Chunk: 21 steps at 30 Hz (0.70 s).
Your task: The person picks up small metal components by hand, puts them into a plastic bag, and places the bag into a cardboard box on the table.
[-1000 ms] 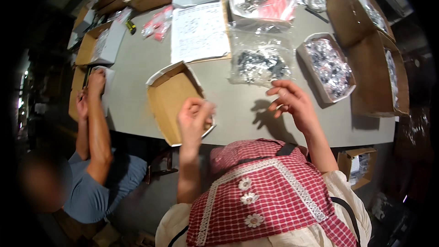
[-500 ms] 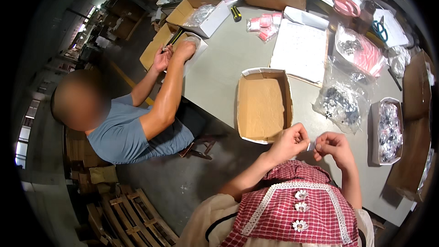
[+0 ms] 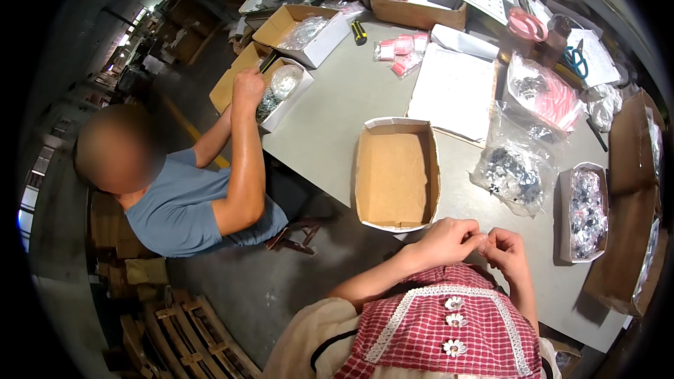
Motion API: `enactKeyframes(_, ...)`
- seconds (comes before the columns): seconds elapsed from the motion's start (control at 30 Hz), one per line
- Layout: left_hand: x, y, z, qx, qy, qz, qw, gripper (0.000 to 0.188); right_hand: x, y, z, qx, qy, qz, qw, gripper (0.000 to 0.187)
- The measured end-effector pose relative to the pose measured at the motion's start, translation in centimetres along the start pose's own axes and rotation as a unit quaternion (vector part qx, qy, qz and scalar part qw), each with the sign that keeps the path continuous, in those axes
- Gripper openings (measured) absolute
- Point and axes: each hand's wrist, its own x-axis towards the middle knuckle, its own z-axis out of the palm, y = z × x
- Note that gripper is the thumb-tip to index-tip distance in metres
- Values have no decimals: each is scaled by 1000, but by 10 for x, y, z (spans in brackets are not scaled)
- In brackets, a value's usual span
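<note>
Near the table's front edge, my left hand (image 3: 448, 241) and my right hand (image 3: 505, 250) meet at the fingertips. Both are closed in a pinch; whatever lies between the fingers is too small and hidden to name. Just beyond my left hand sits an open cardboard box (image 3: 397, 219) with a bare brown bottom. Past my right hand lies a clear plastic bag of small dark and silvery parts (image 3: 514, 174). To its right stands a narrow white box (image 3: 566, 217) filled with small shiny packets (image 3: 588, 214).
At the left a co-worker (image 3: 203, 200) in a blue shirt reaches into a white box (image 3: 291, 102). Papers (image 3: 453, 91), pink packets (image 3: 404, 48), a yellow-black cutter (image 3: 359, 33) and blue-handled scissors (image 3: 576, 63) lie farther back. Large cardboard boxes (image 3: 625, 253) line the right edge; a wooden pallet (image 3: 193, 337) is on the floor.
My hands, slightly apart with a small clear piece between them before, now touch at the fingertips. The co-worker's hand has shifted left over the box, uncovering its contents. The view has shifted slightly.
</note>
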Motion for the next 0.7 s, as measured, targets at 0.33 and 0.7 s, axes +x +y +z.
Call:
enactKeyframes(0.33,-3,-11,8,-82,-70,26,994,29,-6,-1,-6,10,-26,54,998,14)
enactKeyframes(0.7,-8,-5,10,-191,-21,-46,980,15,0,3,1,53,-19,6,998,20)
